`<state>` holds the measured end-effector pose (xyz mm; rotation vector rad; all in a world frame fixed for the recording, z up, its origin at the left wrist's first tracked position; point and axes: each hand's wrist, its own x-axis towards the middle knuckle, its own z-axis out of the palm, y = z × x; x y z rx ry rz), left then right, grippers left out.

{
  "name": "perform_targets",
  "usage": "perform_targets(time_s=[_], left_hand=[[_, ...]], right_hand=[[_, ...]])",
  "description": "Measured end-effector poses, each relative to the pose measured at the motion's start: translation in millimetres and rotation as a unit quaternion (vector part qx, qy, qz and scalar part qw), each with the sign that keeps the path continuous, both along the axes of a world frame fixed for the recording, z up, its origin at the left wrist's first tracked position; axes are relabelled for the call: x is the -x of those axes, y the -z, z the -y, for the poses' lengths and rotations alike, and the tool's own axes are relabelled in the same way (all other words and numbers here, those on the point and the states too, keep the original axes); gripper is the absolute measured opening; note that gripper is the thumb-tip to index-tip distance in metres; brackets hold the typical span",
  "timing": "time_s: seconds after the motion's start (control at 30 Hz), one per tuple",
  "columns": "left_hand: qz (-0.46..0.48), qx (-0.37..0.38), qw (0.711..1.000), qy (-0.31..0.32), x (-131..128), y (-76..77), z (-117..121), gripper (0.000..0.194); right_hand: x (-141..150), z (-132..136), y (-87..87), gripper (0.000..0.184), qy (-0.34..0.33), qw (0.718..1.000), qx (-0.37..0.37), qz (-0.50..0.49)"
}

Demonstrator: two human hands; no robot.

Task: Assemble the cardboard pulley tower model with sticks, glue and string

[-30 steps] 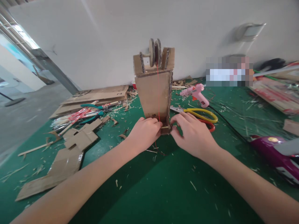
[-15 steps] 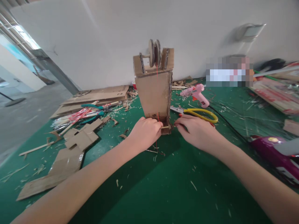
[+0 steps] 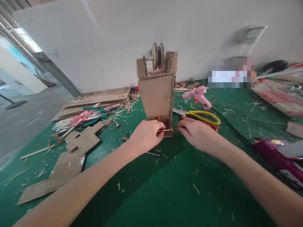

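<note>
Upright in front of me stands a cardboard tower (image 3: 155, 97) with a cardboard pulley (image 3: 157, 56) on a stick axle at its top. A red string (image 3: 160, 94) runs down from the pulley to a thin wooden stick (image 3: 167, 130) across the tower's base. My left hand (image 3: 149, 134) is closed, with thumb and forefinger pinching the stick where the red string meets it. Just right of the base, my right hand (image 3: 195, 130) has its fingers pressed together. What its fingertips hold, if anything, is too small to make out.
Yellow-and-red-handled scissors (image 3: 203, 116) and a pink glue gun (image 3: 200, 96) lie right of the tower. Farther right is a purple tool (image 3: 276, 157). Cardboard pieces (image 3: 82, 140), teal-handled pliers (image 3: 94, 120) and bundled sticks (image 3: 71, 121) lie to the left.
My right hand has moved slightly right, away from the tower's base. My left thumb and forefinger have shifted, and more of the stick with the red string shows between them.
</note>
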<state>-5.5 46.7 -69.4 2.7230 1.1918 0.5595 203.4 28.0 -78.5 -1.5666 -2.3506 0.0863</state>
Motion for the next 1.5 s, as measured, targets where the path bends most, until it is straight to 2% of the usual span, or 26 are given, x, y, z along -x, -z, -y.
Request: perform_targets(time_s=[0.2, 0.4, 0.57, 0.7, 0.93, 1.5], left_hand=[[0.06, 0.047, 0.997, -0.008, 1.2, -3.5, 0.0, 0.017], [0.062, 0.062, 0.996, 0.001, 1.8, -3.9, -2.1, 0.023], [0.041, 0.039, 0.998, 0.022, 0.5, -6.4, 0.6, 0.023], [-0.005, -0.01, 1.0, 0.004, -0.9, -6.9, 3.5, 0.022], [-0.019, -0.032, 0.999, 0.009, -0.2, -4.9, 4.3, 0.02], [0.025, -0.008, 0.999, 0.046, 3.2, -1.6, 0.7, 0.029]], right_hand=[[2.1, 1.3, 0.7, 0.025, -0.001, 1.0, -0.014, 0.0], [2.9, 0.1, 2.2, 0.026, 0.013, 1.0, 0.009, -0.002], [1.1, -3.7, 7.6, 0.025, 0.004, 0.999, 0.024, -0.021], [0.3, -5.6, 11.2, 0.025, -0.008, 0.998, 0.034, -0.048], [-0.1, -6.1, 11.7, 0.023, -0.009, 0.997, 0.041, -0.058], [0.2, -5.1, 10.9, 0.02, -0.009, 0.997, 0.045, -0.07]])
